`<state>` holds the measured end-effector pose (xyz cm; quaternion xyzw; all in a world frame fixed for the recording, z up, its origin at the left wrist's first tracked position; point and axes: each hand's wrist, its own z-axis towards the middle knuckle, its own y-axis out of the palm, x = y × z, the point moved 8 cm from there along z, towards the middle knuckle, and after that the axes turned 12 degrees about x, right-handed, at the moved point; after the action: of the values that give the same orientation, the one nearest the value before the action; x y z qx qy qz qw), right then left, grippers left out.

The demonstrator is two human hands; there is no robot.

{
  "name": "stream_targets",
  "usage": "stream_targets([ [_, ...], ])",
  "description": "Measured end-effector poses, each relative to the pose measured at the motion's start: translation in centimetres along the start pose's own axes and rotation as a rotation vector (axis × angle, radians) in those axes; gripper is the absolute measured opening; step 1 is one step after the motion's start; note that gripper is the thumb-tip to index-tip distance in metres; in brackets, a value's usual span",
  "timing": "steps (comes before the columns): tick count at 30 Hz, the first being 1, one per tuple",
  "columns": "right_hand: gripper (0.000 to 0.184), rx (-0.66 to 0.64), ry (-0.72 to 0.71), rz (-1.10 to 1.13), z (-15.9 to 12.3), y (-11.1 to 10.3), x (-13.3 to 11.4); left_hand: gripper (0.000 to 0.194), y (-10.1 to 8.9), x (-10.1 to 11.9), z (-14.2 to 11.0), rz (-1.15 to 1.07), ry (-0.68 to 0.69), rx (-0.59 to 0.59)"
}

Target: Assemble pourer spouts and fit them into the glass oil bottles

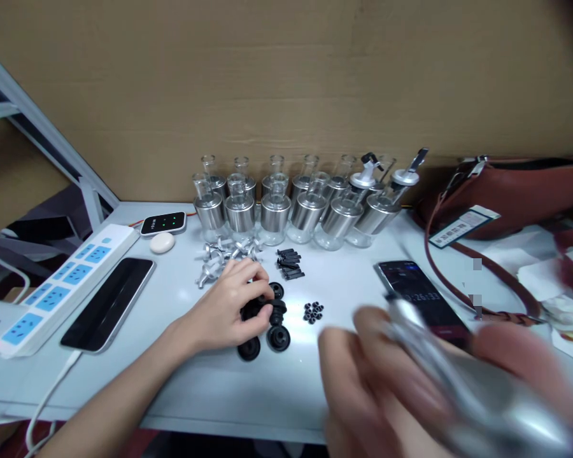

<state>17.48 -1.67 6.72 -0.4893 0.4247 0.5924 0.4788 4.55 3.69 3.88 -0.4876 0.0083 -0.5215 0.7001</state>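
We have a brown bag [530, 197] at the far right corner of our white table [195, 394], and glass bottles [275, 215] in metal sleeves stand in two rows along the far edge. Above the near edge, toward the right, our right hand [396, 381] is wrapped around a silvery object [516, 407] — too blurred to name. Mid-table, our left hand [229, 306] pinches a black stopper [279, 307] between thumb and fingers, other dark stoppers [279, 339] beside it. Metal spouts [212, 268] lie before the bottles, then thin black levers [290, 263] — and tiny black rings [314, 312] between our hands.
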Motion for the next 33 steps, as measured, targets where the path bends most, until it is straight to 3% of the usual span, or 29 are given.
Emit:
stream_targets([
  [2,0.051,-0.040,0.107,0.193,1.9,0.4,1.0,0.012,-0.2,-0.2,0.1,0.012,-0.003,0.039],
  [4,0.040,0.012,0.213,0.366,3.5,0.2,2.8,0.013,-0.6,-0.2,0.2,0.017,-0.006,0.087],
  [8,0.036,0.123,0.304,0.375,4.7,-0.3,6.0,0.014,-1.1,-0.1,0.2,0.031,0.014,0.165],
  [11,0.037,0.108,0.355,0.371,4.4,-0.1,7.1,0.015,-0.9,-0.1,0.1,0.060,0.024,0.167],
  [19,0.039,0.106,0.412,0.460,4.3,0.0,7.7,0.013,-0.7,-0.1,0.0,0.102,0.037,0.215],
  [26,0.037,0.154,0.343,0.411,4.4,-1.0,6.9,0.023,-0.9,0.4,-0.2,0.068,0.084,0.248],
  [30,0.036,0.144,0.350,0.462,4.4,-0.8,6.7,0.014,-1.6,0.8,-0.4,0.099,0.153,0.358],
  [33,0.037,0.151,0.395,0.528,4.3,-0.7,6.9,0.016,-1.6,1.1,-0.6,0.140,0.237,0.378],
])
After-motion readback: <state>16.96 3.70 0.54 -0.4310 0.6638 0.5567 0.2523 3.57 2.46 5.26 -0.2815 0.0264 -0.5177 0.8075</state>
